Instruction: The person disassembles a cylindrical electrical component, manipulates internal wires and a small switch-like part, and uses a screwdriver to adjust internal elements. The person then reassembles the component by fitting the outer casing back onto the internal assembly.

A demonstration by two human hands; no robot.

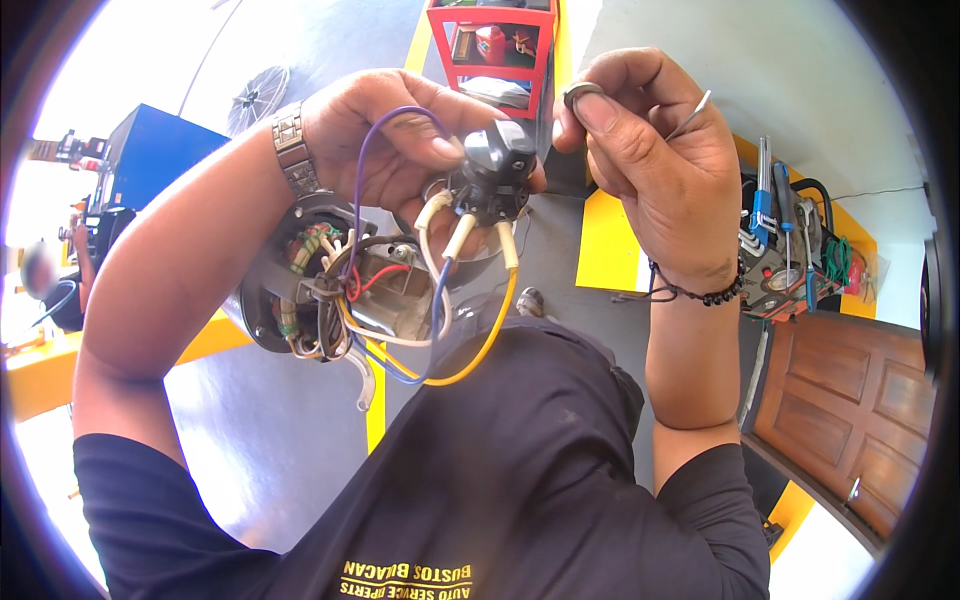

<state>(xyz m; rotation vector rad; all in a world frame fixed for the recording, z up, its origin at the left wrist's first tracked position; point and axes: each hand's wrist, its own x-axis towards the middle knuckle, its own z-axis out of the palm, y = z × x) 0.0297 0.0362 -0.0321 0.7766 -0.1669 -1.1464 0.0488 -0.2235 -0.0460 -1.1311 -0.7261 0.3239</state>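
Note:
My left hand [385,130], a metal watch on its wrist, grips a black rotary switch [500,150] in front of my chest. White-sleeved terminals on the switch carry purple, blue, yellow and white wires. These wires run to an opened electric machine [265,320] below my left forearm, a round metal housing with bundled wires inside; what supports it is hidden. Raised to the right, apart from the switch, my right hand [655,155] pinches a small round metal nut or ring [580,91] between thumb and forefinger. A thin metal rod [692,112] sticks out from its other fingers.
A red shelf cart [545,60] stands beyond my hands. To the right, hex keys and screwdrivers [785,215] lie around a tool-covered surface near a wooden door [840,400]. At left are a blue cabinet [155,165], a yellow bench edge [45,385] and another person [75,285].

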